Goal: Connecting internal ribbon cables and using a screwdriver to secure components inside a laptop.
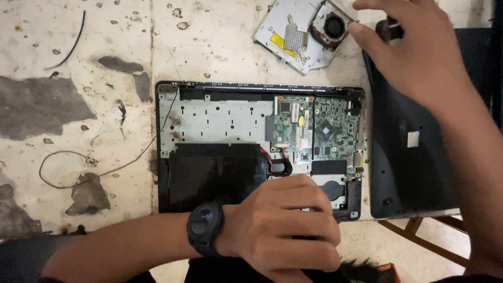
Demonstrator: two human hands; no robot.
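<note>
Laptop (220, 126) guts on show here, bottom cover off, lying flat on a stained white table (78, 52) with the green motherboard (314, 128) at the right and the black battery (215, 175) lower left. The person's left hand (288, 225) rests curled over the chassis's near right corner, looks like bracing it, can't tell if it's gripping anything. Right hand (414, 50) reaches to the far right, fingertips touching the small cooling fan (331, 26) sitting on the silver optical drive (296, 36). That fan looks light and kinda fragile, so best pinched by its frame edges, not the blades. Black cover (408, 141) lies just right of the chassis
</note>
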